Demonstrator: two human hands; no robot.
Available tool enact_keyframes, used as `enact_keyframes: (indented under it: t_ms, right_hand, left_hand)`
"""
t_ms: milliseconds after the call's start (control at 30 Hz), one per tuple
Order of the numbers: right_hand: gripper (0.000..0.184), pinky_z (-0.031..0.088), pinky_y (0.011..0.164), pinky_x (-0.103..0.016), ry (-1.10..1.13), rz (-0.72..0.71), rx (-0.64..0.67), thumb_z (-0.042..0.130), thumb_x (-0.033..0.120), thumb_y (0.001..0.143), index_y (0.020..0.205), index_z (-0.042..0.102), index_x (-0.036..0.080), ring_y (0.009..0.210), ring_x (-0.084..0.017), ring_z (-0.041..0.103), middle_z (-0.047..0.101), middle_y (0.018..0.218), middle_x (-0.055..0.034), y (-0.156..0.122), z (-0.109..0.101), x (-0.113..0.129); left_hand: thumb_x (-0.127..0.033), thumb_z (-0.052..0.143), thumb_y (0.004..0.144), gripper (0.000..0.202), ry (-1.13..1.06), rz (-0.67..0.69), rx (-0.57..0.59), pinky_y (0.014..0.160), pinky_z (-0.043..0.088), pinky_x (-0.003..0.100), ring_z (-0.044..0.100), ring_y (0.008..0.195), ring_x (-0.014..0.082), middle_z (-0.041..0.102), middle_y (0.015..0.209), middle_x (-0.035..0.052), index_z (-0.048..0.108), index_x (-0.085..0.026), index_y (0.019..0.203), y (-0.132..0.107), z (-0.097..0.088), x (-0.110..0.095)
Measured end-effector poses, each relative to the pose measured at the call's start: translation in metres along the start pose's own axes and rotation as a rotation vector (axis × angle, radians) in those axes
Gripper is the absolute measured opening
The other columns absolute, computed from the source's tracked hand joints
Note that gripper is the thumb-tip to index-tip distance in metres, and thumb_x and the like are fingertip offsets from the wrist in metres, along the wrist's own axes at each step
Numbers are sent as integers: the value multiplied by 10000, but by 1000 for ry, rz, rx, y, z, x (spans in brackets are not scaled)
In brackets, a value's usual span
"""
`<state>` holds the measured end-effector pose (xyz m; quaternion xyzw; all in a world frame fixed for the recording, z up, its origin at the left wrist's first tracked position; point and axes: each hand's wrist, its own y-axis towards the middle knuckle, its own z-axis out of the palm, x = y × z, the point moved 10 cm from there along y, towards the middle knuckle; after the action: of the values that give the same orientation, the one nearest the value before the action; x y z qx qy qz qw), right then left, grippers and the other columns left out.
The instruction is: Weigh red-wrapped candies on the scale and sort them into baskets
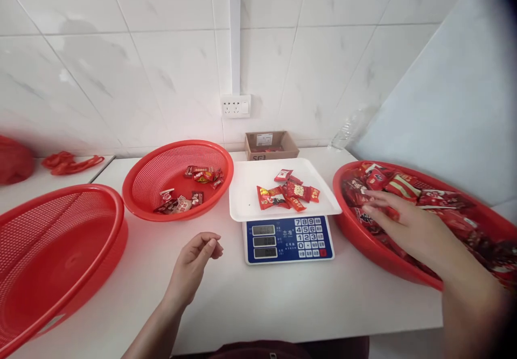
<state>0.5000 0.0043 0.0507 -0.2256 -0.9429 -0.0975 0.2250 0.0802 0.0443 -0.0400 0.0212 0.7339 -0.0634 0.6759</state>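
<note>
My left hand (pixel 193 264) hovers over the white table in front of the scale, fingers curled and thumb against them, with nothing visible in it. Over the full red basket (pixel 343 224) on the right, my right hand (pixel 398 221) reaches in with fingers stretched out and thumb apart. Its fingertips are just at the wrapped snacks (pixel 404 185), mostly red packets; whether they touch one I cannot tell. Between the hands stands a digital scale (pixel 288 240). On its white tray (pixel 242 197) lies a small pile of red snack packets (pixel 297 190).
A round red basket (pixel 137 159) left of the scale holds several packets at its bottom. Another red basket (pixel 117 251) stands at the near left. Behind the scale are a cardboard box (pixel 271 156) and a clear plastic bottle (pixel 345 132). Red plastic bags (pixel 70 163) lie at the far left.
</note>
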Motion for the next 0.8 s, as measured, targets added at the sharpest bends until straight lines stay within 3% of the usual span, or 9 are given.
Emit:
enact_keyframes:
  t_ms: [133, 267, 400, 600, 800]
  right_hand:
    - [508, 474, 788, -415, -61, 79, -74, 444, 527, 689, 1091, 602, 259, 915, -299, 624, 681, 1034, -69, -8, 8, -55]
    - [499, 467, 831, -408, 70, 61, -43, 442, 491, 669, 1086, 595, 263, 941, -276, 630, 690, 1018, -45, -9, 26, -77]
    - [456, 465, 832, -418, 142, 46, -19, 435, 465, 691, 1072, 592, 268, 914, -278, 639, 693, 1015, -42, -13, 27, -71]
    - [405, 474, 762, -418, 124, -20, -23, 441, 475, 734, 1073, 572, 295, 816, -293, 645, 698, 997, -47, -22, 20, -58]
    - [437, 491, 692, -393, 35, -112, -84, 409, 509, 769, 1078, 594, 262, 821, -290, 653, 707, 931, -52, -20, 21, -59]
  left_hand:
    - [-470, 577, 799, 292, 20, -16, 31, 678, 475, 297, 563, 668, 150, 616, 677, 11, 623, -186, 850, -1, 9, -1]
    - [-469, 562, 811, 290, 44, -5, 49, 700, 475, 301, 573, 692, 154, 627, 700, 15, 626, -193, 873, -9, 18, -11]
    - [-462, 555, 815, 277, 83, -5, 27, 708, 477, 296, 574, 706, 159, 630, 709, 15, 634, -204, 878, -28, 20, -16]
    - [-475, 603, 760, 279, 130, -50, -35, 710, 494, 307, 590, 710, 177, 646, 701, 21, 660, -215, 847, -60, 9, -10]
    - [-484, 630, 725, 289, 146, -32, -99, 690, 507, 303, 601, 691, 182, 652, 684, 22, 671, -218, 830, -67, 1, -11]
